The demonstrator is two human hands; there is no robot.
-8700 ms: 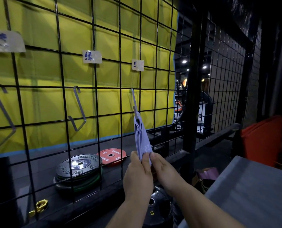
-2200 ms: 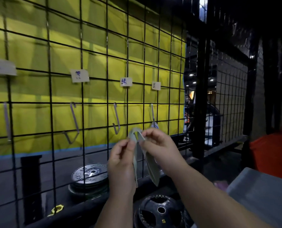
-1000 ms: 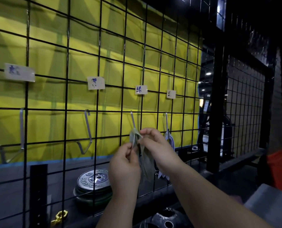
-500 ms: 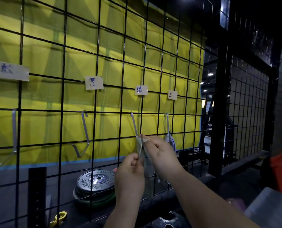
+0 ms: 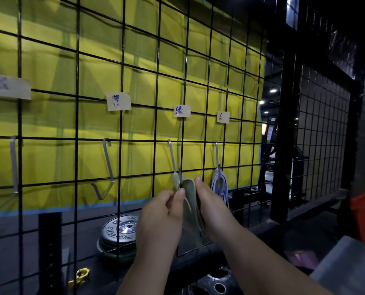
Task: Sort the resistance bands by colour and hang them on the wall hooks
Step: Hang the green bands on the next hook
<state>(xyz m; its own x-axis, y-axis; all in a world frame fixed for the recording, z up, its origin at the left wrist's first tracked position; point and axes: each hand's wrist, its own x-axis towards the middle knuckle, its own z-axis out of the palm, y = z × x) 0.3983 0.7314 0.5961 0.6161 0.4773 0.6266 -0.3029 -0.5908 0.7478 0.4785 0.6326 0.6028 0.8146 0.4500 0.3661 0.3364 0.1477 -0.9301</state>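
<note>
Hooking looks nearly done: green bands (image 5: pixel 188 196), short of the hook (image 5: pixel 172 158) a moment ago, now sit over its tip, left hand (image 5: pixel 160 218) and right hand (image 5: pixel 211 209) both still pinching them.

Between my left hand (image 5: pixel 160 216) and right hand (image 5: pixel 211 209), the green resistance bands (image 5: pixel 190 199) look like matt, smooth rubber. Just above them, the hook (image 5: pixel 171 155) is flat bare metal, dull grey. The wire grid (image 5: pixel 78 60) behind is black-coated and faintly glossy. Right of my right hand, the lilac bands (image 5: pixel 220 186) have a slight sheen. The weight plate (image 5: pixel 117 228) below my left hand is grey metal with a polished hub.
</note>
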